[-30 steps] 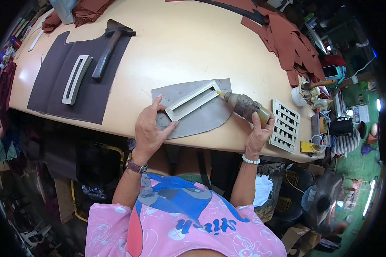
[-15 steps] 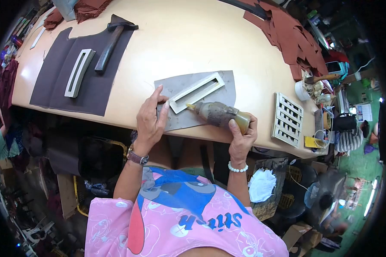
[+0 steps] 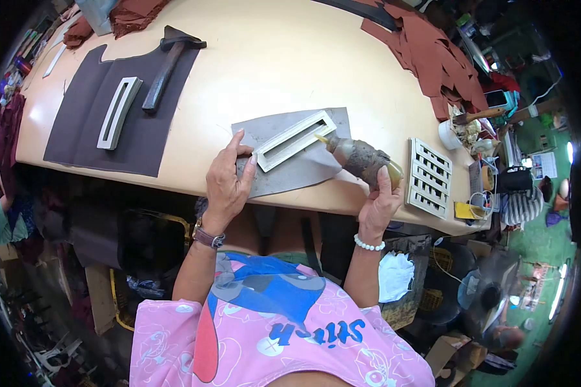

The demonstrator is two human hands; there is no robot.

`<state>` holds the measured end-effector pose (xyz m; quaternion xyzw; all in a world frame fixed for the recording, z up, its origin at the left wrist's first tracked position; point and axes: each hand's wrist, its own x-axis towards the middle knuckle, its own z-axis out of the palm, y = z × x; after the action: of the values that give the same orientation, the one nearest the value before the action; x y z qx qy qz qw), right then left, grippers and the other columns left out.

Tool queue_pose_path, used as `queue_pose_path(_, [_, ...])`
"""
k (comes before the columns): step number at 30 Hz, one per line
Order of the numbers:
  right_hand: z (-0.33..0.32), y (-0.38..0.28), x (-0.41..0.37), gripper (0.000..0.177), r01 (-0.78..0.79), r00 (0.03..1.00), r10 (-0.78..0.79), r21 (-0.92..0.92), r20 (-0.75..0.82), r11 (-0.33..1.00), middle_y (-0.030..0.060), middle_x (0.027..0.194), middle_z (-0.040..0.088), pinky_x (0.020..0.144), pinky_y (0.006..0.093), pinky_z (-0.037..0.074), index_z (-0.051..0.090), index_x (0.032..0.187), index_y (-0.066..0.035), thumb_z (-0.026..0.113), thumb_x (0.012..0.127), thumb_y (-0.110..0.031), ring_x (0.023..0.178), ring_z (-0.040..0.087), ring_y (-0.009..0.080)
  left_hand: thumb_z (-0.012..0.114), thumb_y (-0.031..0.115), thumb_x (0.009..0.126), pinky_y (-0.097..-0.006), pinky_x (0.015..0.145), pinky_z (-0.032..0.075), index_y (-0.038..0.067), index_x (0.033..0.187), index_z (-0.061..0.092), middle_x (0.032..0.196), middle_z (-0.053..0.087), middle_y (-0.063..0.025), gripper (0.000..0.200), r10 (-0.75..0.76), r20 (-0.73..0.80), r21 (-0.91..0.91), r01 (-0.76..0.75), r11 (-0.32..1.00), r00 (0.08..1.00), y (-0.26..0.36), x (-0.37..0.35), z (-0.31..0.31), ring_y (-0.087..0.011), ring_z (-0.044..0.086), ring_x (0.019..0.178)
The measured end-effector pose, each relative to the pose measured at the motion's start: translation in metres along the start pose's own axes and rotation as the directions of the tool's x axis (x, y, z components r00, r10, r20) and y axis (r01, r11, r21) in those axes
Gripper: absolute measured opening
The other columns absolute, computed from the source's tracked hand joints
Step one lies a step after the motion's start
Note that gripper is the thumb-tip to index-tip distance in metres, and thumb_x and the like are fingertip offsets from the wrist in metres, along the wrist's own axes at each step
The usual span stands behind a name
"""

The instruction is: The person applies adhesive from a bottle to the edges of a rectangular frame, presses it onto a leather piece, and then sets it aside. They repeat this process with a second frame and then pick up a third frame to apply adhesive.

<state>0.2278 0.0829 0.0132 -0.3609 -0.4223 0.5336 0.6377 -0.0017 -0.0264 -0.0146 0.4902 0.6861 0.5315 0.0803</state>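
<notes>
In my right hand is a squeeze bottle, its middle wrapped in dark, grimy material. The bottle is tilted, and its narrow yellow nozzle is over the right part of a pale slotted rectangular frame. My left hand rests at the frame's left end, fingers apart, the thumb close against its edge. Beneath the frame lies a grey sheet, its right edge lifted near the bottle. Whether anything flows from the nozzle is too small to tell.
On the left, a dark sheet carries a hammer and another slotted frame. To the right lie a multi-slot pale panel and a white tub with a brush. Reddish-brown scraps cover the far right edge.
My right hand and the bottle have shifted right, moving the nozzle from the frame's left end to its right part. The grey sheet's right edge has bent up. My left hand stays put.
</notes>
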Motion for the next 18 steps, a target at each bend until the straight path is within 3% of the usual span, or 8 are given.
queue_pose_path(4, [-0.007, 0.01, 0.01, 0.025, 0.039, 0.999, -0.042, -0.093, -0.023, 0.995, 0.0055, 0.099, 0.059, 0.082, 0.0256, 0.048, 0.054, 0.104, -0.001, 0.069, 0.084, -0.004, 0.087, 0.057, 0.0115, 0.057, 0.008, 0.089, -0.032, 0.083, 0.047, -0.002, 0.131, 0.046, 0.096, 0.065, -0.0129, 0.044, 0.009, 0.015, 0.038, -0.009, 0.999, 1.0, 0.001, 0.0, -0.001, -0.0204, 0.061, 0.089])
queue_pose_path(8, [-0.003, 0.012, 0.004, 0.028, 0.082, 0.996, -0.085, -0.212, -0.006, 0.974, 0.005, 0.099, 0.059, 0.081, 0.0242, 0.047, 0.054, 0.104, -0.001, 0.071, 0.082, -0.005, 0.087, 0.057, 0.011, 0.057, 0.008, 0.088, -0.0341, 0.082, 0.047, -0.001, 0.13, 0.047, 0.096, 0.065, -0.0136, 0.044, 0.002, 0.006, 0.036, -0.002, 0.999, 1.0, 0.003, 0.001, -0.001, -0.0235, 0.061, 0.088])
queue_pose_path(10, [0.001, 0.01, -0.006, 0.028, 0.057, 0.998, -0.051, -0.244, 0.031, 0.968, 0.0043, 0.098, 0.059, 0.081, 0.0241, 0.047, 0.053, 0.103, -0.001, 0.071, 0.082, -0.005, 0.086, 0.057, 0.0108, 0.058, 0.008, 0.086, -0.0381, 0.08, 0.047, -0.001, 0.129, 0.048, 0.095, 0.065, -0.0146, 0.045, -0.019, -0.007, 0.005, 0.019, 1.0, 1.0, 0.003, 0.0, 0.0, -0.0293, 0.062, 0.087])
queue_pose_path(13, [0.008, 0.01, -0.024, 0.031, 0.035, 0.995, -0.01, -0.259, 0.099, 0.965, 0.0033, 0.096, 0.058, 0.079, 0.0234, 0.047, 0.053, 0.105, -0.001, 0.073, 0.081, -0.005, 0.085, 0.057, 0.0097, 0.056, 0.008, 0.088, -0.038, 0.079, 0.047, 0.0, 0.128, 0.048, 0.094, 0.065, -0.0144, 0.042, -0.019, -0.015, -0.005, 0.019, 1.0, 1.0, 0.001, 0.0, 0.001, -0.0293, 0.061, 0.086])
queue_pose_path(16, [0.017, 0.007, -0.044, 0.036, -0.015, 0.985, 0.059, -0.255, 0.164, 0.967, 0.0035, 0.097, 0.059, 0.077, 0.0215, 0.047, 0.052, 0.106, -0.002, 0.074, 0.079, -0.005, 0.085, 0.056, 0.0088, 0.05, 0.012, 0.094, -0.0325, 0.084, 0.046, -0.001, 0.131, 0.047, 0.095, 0.065, -0.012, 0.039, -0.027, 0.009, 0.008, 0.027, 1.0, 1.0, 0.002, 0.0, -0.001, -0.0208, 0.06, 0.09])
queue_pose_path(18, [0.025, 0.004, -0.055, 0.035, -0.097, 0.97, 0.134, -0.182, 0.201, 0.978, 0.0031, 0.097, 0.059, 0.078, 0.0211, 0.047, 0.052, 0.106, -0.002, 0.074, 0.078, -0.004, 0.085, 0.056, 0.0085, 0.05, 0.012, 0.094, -0.0325, 0.084, 0.045, -0.001, 0.13, 0.047, 0.095, 0.065, -0.012, 0.039, -0.035, 0.012, 0.003, 0.035, 0.999, 0.999, 0.002, 0.0, -0.001, -0.021, 0.06, 0.09])
